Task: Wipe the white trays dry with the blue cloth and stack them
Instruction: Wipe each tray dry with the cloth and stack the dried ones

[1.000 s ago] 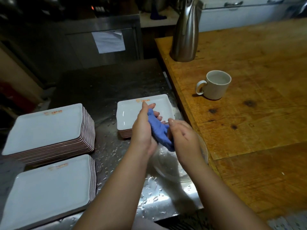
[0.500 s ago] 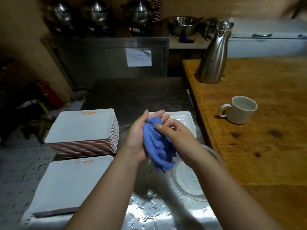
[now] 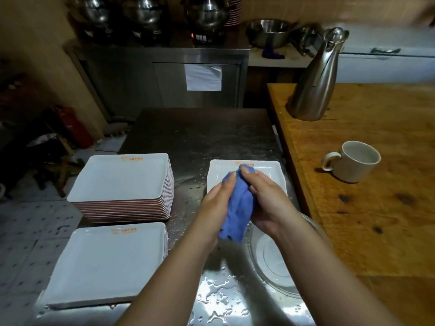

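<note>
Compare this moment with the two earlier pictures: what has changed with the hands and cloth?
Both hands kept hold of the blue cloth throughout, reworking it: the left hand now wraps its left side and the right hand closes over the top, bunching it into a tighter upright wad. Mostly the camera tilted up. The tray stacks, mug and glass bowl stayed put.

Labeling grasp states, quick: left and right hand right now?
Left hand: closed, gripping the blue cloth.
Right hand: closed, gripping the same cloth.

Both forearms are reaching to centre frame, left hand (image 3: pixel 217 198) and right hand (image 3: pixel 267 196) gripping a bunched blue cloth (image 3: pixel 237 203) between them.
</note>
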